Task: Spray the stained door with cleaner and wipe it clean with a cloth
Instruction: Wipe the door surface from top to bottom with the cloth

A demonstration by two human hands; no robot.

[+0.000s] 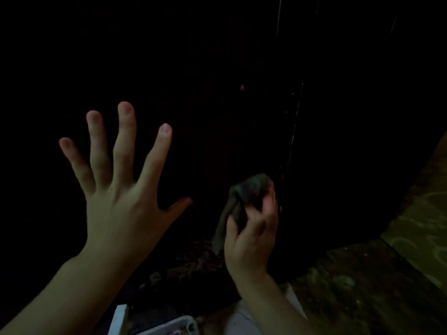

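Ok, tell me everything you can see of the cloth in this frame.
The cloth is a small, dark grey-green rag, soft and crumpled, bunched into a wad at the top with a loose tail hanging down to the lower left. The right hand grips the wad, fingers curled over it, and holds it up in front of the dark door. The picture is too dim and blurred to tell whether the cloth touches the door or is wet.

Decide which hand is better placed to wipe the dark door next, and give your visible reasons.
Right. The right hand already grips the bunched cloth, raised toward the door. The left hand is spread open, fingers straight, holding nothing.
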